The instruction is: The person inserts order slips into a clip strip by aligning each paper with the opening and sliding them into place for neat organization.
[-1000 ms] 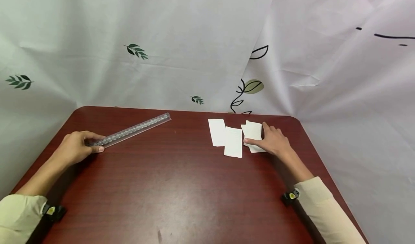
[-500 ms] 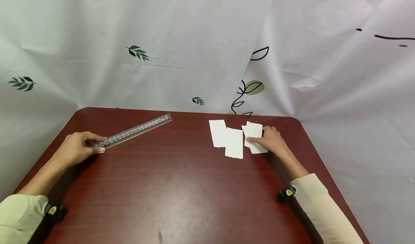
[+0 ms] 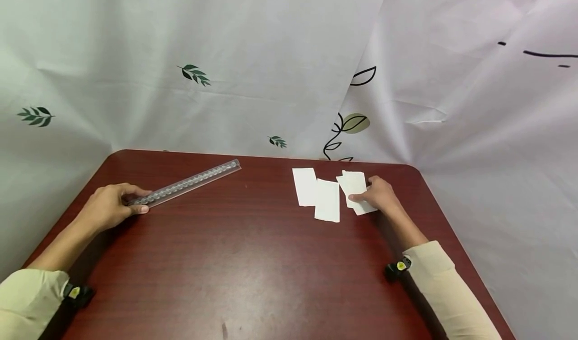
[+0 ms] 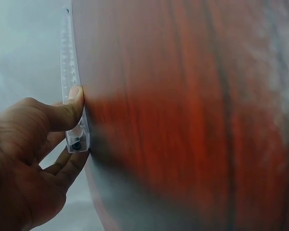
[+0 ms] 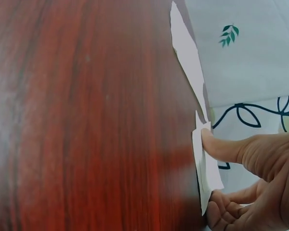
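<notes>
My left hand (image 3: 107, 207) grips the near end of a long clear plastic strip (image 3: 194, 181) with a row of round bumps along it. The strip slants away to the back of the table. In the left wrist view, the thumb presses on its face and a dark round spot (image 4: 76, 143) shows at its end. At the right, two or more overlapping white paper slips (image 3: 353, 183) lie under the thumb of my right hand (image 3: 381, 195). The right wrist view shows the thumb on the top slip (image 5: 213, 168) and curled fingers at its edge.
Two more white slips lie left of the right hand: one farther back (image 3: 304, 187) and one nearer (image 3: 327, 200), their edges meeting. The dark red wooden table (image 3: 235, 260) ends at a white cloth backdrop (image 3: 253, 54) printed with leaves.
My right hand's fingers have curled in and its thumb has slid right across the slips. The overlapping slips have shifted and turned slightly. The left hand and strip stay in place.
</notes>
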The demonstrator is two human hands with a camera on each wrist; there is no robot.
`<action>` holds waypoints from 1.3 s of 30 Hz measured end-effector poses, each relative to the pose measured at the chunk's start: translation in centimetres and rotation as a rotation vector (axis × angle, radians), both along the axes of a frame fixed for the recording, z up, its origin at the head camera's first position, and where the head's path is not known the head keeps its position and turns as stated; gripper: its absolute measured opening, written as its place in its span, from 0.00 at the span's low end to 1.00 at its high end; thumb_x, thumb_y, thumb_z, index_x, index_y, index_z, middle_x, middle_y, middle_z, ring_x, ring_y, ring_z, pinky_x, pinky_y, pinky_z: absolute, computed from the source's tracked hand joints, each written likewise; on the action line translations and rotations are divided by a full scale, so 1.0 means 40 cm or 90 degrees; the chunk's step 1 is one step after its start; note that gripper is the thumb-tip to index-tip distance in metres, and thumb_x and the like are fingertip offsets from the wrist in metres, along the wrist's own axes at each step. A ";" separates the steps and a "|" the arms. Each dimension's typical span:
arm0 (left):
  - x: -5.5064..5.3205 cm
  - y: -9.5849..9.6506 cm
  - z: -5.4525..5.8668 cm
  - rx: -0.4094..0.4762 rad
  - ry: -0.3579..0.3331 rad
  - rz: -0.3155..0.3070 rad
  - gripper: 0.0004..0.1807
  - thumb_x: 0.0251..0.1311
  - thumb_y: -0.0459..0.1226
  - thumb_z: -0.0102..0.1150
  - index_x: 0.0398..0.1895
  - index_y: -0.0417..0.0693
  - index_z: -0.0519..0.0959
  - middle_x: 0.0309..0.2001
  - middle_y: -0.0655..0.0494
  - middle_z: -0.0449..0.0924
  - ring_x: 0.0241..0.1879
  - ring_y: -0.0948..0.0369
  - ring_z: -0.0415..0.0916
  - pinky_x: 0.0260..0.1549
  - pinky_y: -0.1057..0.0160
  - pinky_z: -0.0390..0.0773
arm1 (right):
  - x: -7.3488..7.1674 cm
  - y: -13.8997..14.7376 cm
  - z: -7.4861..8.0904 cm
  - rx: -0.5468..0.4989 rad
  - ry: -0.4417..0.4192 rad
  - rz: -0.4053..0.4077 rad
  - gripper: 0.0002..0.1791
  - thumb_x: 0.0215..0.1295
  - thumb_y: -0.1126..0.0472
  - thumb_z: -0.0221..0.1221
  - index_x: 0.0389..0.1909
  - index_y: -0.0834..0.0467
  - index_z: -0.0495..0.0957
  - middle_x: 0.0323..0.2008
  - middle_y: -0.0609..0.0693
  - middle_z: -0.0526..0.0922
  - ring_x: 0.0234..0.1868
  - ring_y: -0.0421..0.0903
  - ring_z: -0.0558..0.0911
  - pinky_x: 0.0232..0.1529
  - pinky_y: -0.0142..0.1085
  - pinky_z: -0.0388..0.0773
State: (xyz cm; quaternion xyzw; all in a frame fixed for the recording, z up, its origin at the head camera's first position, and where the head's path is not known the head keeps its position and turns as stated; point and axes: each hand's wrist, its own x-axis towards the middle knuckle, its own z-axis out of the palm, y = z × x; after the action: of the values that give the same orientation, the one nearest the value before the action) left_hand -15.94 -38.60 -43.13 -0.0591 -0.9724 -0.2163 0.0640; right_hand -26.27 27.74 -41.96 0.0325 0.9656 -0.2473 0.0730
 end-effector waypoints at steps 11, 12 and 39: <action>-0.003 0.002 -0.007 0.011 0.017 -0.009 0.22 0.49 0.43 0.79 0.49 0.49 0.87 0.43 0.41 0.85 0.32 0.55 0.77 0.30 0.55 0.70 | 0.008 -0.004 0.000 -0.049 0.004 -0.047 0.49 0.47 0.52 0.78 0.65 0.72 0.68 0.50 0.65 0.78 0.49 0.59 0.77 0.49 0.48 0.76; -0.003 0.002 -0.007 0.013 0.016 -0.008 0.22 0.49 0.43 0.79 0.49 0.48 0.87 0.43 0.41 0.85 0.32 0.55 0.77 0.30 0.55 0.70 | 0.008 -0.005 0.000 -0.055 0.010 -0.049 0.47 0.46 0.53 0.78 0.64 0.71 0.69 0.49 0.64 0.79 0.48 0.58 0.77 0.48 0.47 0.76; 0.005 -0.002 -0.007 0.012 0.014 0.009 0.22 0.49 0.44 0.79 0.49 0.51 0.88 0.43 0.41 0.85 0.31 0.56 0.76 0.30 0.56 0.69 | 0.009 0.021 -0.013 -0.177 0.028 -0.049 0.29 0.63 0.63 0.67 0.62 0.69 0.71 0.44 0.61 0.75 0.44 0.55 0.74 0.42 0.43 0.72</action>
State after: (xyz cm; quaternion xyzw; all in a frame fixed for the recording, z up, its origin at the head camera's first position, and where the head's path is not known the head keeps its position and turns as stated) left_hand -15.73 -38.66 -43.43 -0.0543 -0.9700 -0.2241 0.0769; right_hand -25.90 28.59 -42.46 0.0540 0.9215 -0.3818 0.0458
